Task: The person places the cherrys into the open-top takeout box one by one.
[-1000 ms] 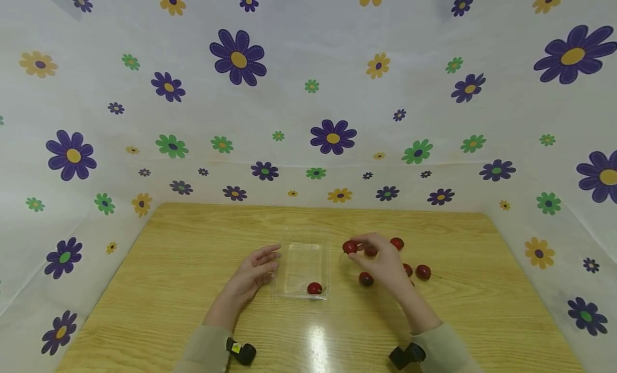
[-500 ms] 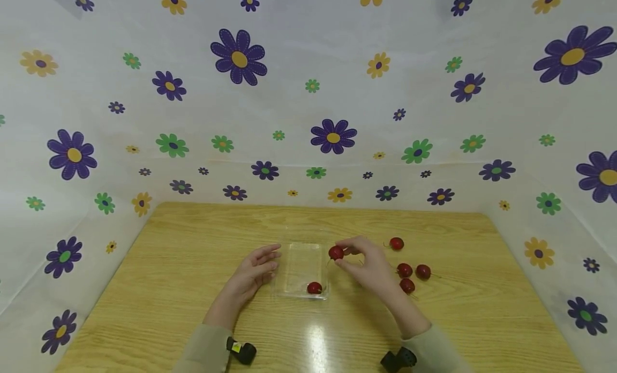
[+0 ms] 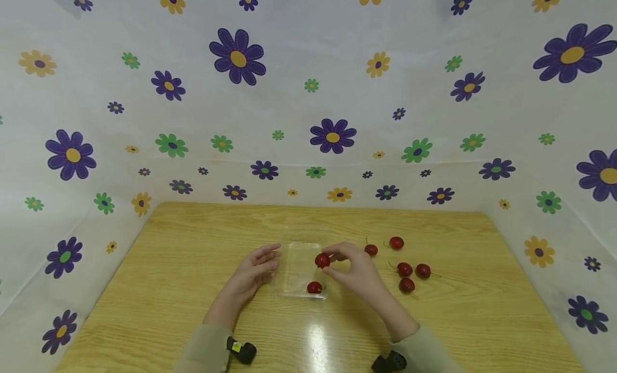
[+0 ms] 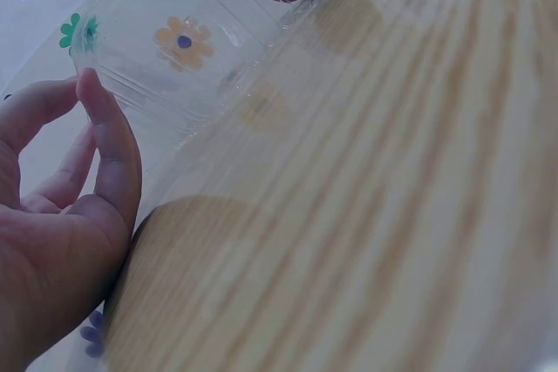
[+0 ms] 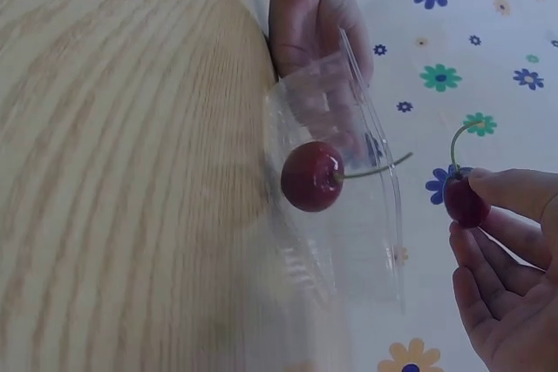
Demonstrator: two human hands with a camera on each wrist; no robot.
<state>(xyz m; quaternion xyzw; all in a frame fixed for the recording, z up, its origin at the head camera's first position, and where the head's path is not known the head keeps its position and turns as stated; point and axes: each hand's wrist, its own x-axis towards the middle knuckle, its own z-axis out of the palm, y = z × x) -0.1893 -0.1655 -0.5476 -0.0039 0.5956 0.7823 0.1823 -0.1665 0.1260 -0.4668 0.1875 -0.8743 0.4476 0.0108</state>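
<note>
In the head view a clear plastic box (image 3: 300,268) rests on the table with one dark red cherry (image 3: 314,287) lying in its near right corner. That cherry (image 5: 309,176) shows its green stem in the right wrist view. My right hand (image 3: 359,271) pinches another cherry (image 3: 322,260) between thumb and fingertips, over the box's right side; its stem curves up in the right wrist view. At the left wall of the box, my left hand (image 3: 253,274) lies with relaxed fingers, fingertips (image 4: 89,84) right at the clear plastic in the left wrist view.
Several loose cherries (image 3: 404,269) with stems lie on the wooden table (image 3: 183,255), right of the right hand. A faint clear flap (image 3: 306,233) extends behind the box. White flower-printed sheeting (image 3: 289,110) encloses the back and sides.
My right hand has carried its cherry leftward from beside the loose cherries to over the box, uncovering a cherry on the table. The left hand and the box have stayed put.
</note>
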